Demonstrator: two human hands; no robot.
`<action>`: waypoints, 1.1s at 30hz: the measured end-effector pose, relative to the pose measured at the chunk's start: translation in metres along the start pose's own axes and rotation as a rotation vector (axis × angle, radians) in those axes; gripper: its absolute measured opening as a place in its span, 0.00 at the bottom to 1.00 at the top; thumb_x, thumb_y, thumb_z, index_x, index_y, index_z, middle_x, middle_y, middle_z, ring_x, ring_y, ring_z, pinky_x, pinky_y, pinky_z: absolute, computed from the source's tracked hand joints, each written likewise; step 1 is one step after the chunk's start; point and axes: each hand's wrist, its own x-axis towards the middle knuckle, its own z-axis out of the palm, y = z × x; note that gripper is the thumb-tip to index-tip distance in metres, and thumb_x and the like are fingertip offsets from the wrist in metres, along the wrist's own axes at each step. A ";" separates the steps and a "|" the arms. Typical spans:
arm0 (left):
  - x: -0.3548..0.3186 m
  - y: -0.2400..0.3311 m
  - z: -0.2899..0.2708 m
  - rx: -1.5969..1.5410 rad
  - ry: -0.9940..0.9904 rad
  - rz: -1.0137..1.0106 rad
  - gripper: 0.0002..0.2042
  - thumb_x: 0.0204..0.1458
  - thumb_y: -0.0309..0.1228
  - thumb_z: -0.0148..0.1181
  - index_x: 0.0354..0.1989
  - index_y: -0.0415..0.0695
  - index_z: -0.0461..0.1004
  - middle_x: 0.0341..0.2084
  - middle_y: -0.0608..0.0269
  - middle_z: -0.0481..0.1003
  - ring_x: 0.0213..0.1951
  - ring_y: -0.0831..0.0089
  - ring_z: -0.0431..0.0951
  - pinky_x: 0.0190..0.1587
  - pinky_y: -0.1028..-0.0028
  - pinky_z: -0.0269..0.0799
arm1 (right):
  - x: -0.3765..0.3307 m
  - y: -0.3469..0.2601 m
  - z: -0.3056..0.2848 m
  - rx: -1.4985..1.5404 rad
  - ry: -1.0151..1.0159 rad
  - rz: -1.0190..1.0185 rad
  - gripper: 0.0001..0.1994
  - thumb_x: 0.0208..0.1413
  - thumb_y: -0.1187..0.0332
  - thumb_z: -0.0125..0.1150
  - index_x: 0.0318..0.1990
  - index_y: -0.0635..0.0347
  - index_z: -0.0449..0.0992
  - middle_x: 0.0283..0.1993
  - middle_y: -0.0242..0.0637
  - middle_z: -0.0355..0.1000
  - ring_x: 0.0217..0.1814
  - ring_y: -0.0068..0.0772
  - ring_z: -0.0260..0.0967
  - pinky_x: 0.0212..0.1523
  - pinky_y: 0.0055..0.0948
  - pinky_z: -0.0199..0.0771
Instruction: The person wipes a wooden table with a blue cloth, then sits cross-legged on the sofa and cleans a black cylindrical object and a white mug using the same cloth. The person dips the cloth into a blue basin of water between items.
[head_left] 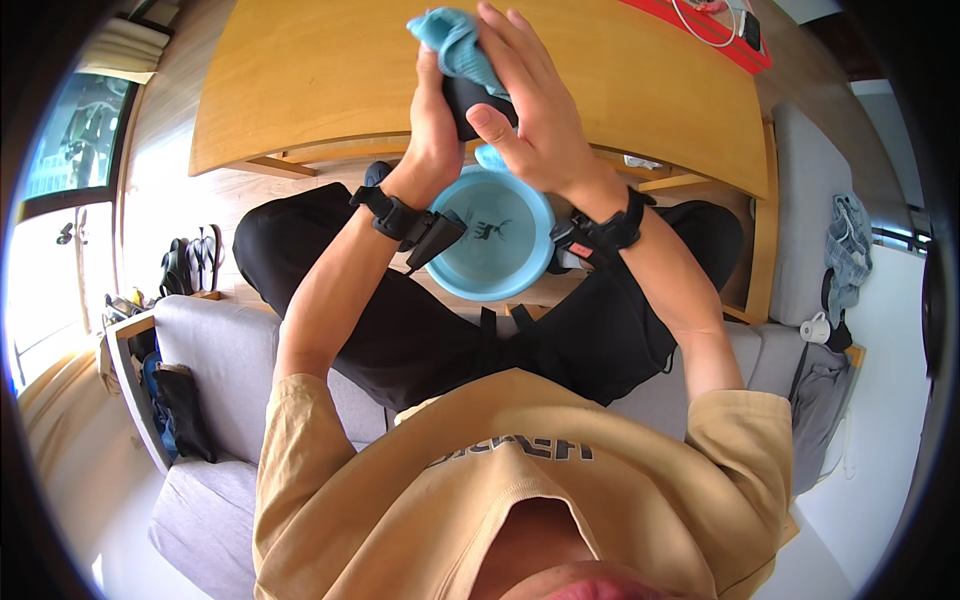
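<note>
Above the near edge of the table, my left hand is wrapped round a dark, smooth object; its kind is partly hidden by my hands. A light blue cloth drapes over the top of it, and another bit of blue shows below my right palm. My right hand presses the cloth against the dark object, fingers long and thumb out in front. Beneath both hands, between my knees, a light blue basin holds water, with a dark figure visible at its bottom.
The wooden table spans the far side, with a red tray and white cable at its right. I sit on a grey sofa. Slippers stand at the left; a white mug and clothing lie at the right.
</note>
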 end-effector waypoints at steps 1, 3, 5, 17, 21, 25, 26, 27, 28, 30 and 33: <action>-0.003 -0.005 0.001 0.120 -0.003 0.010 0.29 0.75 0.56 0.40 0.68 0.45 0.71 0.57 0.59 0.79 0.57 0.67 0.80 0.62 0.65 0.78 | 0.003 0.006 -0.004 -0.079 -0.065 -0.052 0.33 0.81 0.49 0.39 0.81 0.62 0.58 0.86 0.51 0.49 0.89 0.50 0.43 0.84 0.47 0.45; -0.010 -0.014 0.004 0.260 0.004 0.000 0.24 0.76 0.45 0.39 0.70 0.44 0.68 0.60 0.59 0.77 0.60 0.69 0.78 0.64 0.65 0.75 | 0.010 0.022 -0.007 0.089 -0.139 0.050 0.33 0.80 0.48 0.41 0.82 0.61 0.57 0.87 0.54 0.46 0.90 0.54 0.41 0.85 0.49 0.40; -0.009 -0.018 0.008 0.155 0.000 0.024 0.27 0.75 0.51 0.46 0.72 0.44 0.66 0.60 0.60 0.76 0.61 0.72 0.76 0.66 0.65 0.73 | 0.020 0.039 -0.008 0.287 -0.163 0.180 0.34 0.80 0.48 0.40 0.83 0.62 0.53 0.88 0.52 0.43 0.90 0.50 0.38 0.86 0.45 0.37; 0.015 0.019 0.000 0.147 0.076 0.093 0.36 0.69 0.68 0.45 0.65 0.46 0.73 0.54 0.60 0.81 0.55 0.66 0.82 0.57 0.57 0.81 | 0.003 0.057 -0.002 1.005 0.222 0.790 0.23 0.81 0.56 0.48 0.67 0.65 0.75 0.60 0.34 0.81 0.60 0.26 0.76 0.64 0.28 0.74; 0.014 0.039 -0.008 0.077 0.147 0.057 0.36 0.66 0.72 0.44 0.63 0.52 0.73 0.51 0.62 0.82 0.50 0.62 0.85 0.49 0.51 0.84 | 0.001 0.114 -0.058 -0.310 0.025 0.442 0.21 0.78 0.52 0.52 0.66 0.54 0.79 0.50 0.39 0.82 0.51 0.34 0.79 0.54 0.34 0.75; 0.015 0.050 -0.012 0.057 0.211 0.057 0.35 0.65 0.71 0.48 0.62 0.52 0.74 0.51 0.63 0.82 0.50 0.64 0.84 0.48 0.53 0.84 | 0.010 0.132 -0.118 -0.290 -0.078 0.625 0.21 0.77 0.52 0.52 0.63 0.55 0.79 0.41 0.56 0.81 0.48 0.62 0.80 0.49 0.48 0.78; 0.015 0.050 -0.012 0.067 0.205 0.057 0.35 0.66 0.71 0.48 0.62 0.53 0.74 0.51 0.62 0.82 0.50 0.64 0.84 0.48 0.54 0.84 | 0.018 0.134 -0.130 -0.293 -0.107 0.645 0.21 0.77 0.51 0.51 0.62 0.55 0.79 0.40 0.56 0.81 0.48 0.62 0.81 0.49 0.49 0.78; 0.016 0.050 -0.012 0.084 0.202 0.065 0.35 0.66 0.71 0.48 0.63 0.52 0.74 0.51 0.62 0.82 0.51 0.65 0.84 0.48 0.56 0.84 | 0.029 0.135 -0.139 -0.286 -0.136 0.628 0.21 0.77 0.51 0.51 0.61 0.55 0.80 0.40 0.56 0.81 0.48 0.62 0.81 0.49 0.49 0.78; 0.017 0.048 -0.012 0.099 0.193 0.079 0.35 0.66 0.70 0.48 0.63 0.52 0.74 0.51 0.62 0.81 0.51 0.66 0.84 0.48 0.57 0.84 | 0.038 0.135 -0.148 -0.287 -0.162 0.678 0.21 0.77 0.51 0.51 0.61 0.55 0.80 0.40 0.55 0.82 0.48 0.62 0.81 0.49 0.49 0.78; 0.019 0.046 -0.012 0.093 0.137 0.095 0.35 0.66 0.70 0.49 0.63 0.51 0.74 0.49 0.62 0.81 0.49 0.67 0.84 0.45 0.61 0.84 | 0.060 0.132 -0.173 -0.365 -0.258 0.726 0.21 0.75 0.49 0.53 0.58 0.55 0.82 0.38 0.52 0.82 0.46 0.57 0.82 0.49 0.47 0.79; 0.017 0.042 -0.010 0.118 0.101 0.038 0.37 0.66 0.66 0.54 0.66 0.43 0.71 0.52 0.62 0.80 0.52 0.70 0.82 0.54 0.69 0.79 | 0.087 0.124 -0.196 -0.602 -0.285 0.653 0.22 0.73 0.49 0.58 0.52 0.60 0.84 0.34 0.41 0.82 0.39 0.37 0.82 0.45 0.36 0.79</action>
